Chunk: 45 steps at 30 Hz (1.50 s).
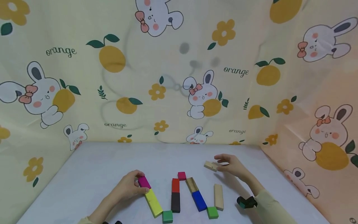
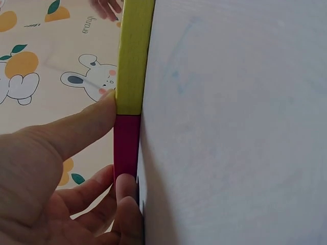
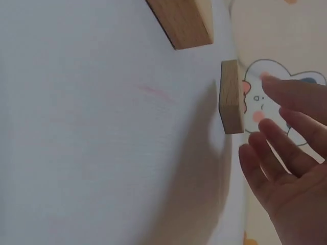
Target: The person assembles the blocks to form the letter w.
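My left hand (image 1: 128,185) pinches a magenta block (image 1: 144,182) at the far end of the leftmost row. Its thumb lies by the seam where that block meets a yellow block (image 1: 153,203), and the other fingers curl about the far end, as the left wrist view shows. On the right, my right hand (image 1: 230,165) hovers beside a small plain wooden block (image 1: 210,166), fingers spread and loosely bent. In the right wrist view a gap shows between those fingertips and the wooden block (image 3: 231,99).
Blocks form a zigzag on the white table (image 1: 100,161): green (image 1: 167,217), black (image 1: 175,202), red (image 1: 175,185), pinkish-red (image 1: 181,176), brown wood-grain (image 1: 192,184), blue (image 1: 199,201), another green (image 1: 213,212) and a long plain wooden block (image 1: 218,196). A printed curtain (image 1: 173,124) stands behind.
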Motion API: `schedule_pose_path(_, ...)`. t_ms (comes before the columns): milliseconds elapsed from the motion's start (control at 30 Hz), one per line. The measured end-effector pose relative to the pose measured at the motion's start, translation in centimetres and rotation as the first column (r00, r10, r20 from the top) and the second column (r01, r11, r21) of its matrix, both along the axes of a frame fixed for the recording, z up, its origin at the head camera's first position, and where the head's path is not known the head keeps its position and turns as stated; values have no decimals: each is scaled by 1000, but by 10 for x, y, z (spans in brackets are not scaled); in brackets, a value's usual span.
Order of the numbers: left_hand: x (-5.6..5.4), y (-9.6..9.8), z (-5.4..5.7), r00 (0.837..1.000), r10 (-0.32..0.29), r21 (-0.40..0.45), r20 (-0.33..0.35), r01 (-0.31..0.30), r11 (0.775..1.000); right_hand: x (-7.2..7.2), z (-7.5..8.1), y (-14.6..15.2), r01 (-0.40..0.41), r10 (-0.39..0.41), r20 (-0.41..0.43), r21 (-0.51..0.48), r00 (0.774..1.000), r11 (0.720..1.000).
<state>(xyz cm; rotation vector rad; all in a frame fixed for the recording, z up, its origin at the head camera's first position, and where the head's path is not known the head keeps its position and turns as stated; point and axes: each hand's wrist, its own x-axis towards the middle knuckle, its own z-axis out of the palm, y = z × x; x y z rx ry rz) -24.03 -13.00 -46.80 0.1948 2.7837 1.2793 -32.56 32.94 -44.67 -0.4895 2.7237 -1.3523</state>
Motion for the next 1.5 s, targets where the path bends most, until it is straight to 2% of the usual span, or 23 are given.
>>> schedule_pose_path(167,0,0,0,1000,5,0,0,-5,1000,-10,-3,-4,-27,26,31,17,999,1000)
schedule_pose_path(400,2,1,2,1000,5,-2,-2,-5,1000,-7,-5,-8,-22,20,59,33,998,999)
schedule_pose_path(700,2,0,3,1000,4,-10,4,-4,1000,-5,-11,-6,-108,121,126,-103,985,989)
schedule_pose_path(1167,0,0,1,1000,-6,-13,5,6,1000,-14,-19,-9,-52,56,113,-41,992,998)
schedule_pose_path(1500,-2,-1,-1,1000,-5,-19,8,5,1000,-11,-17,-14,-50,50,93,5,994,999)
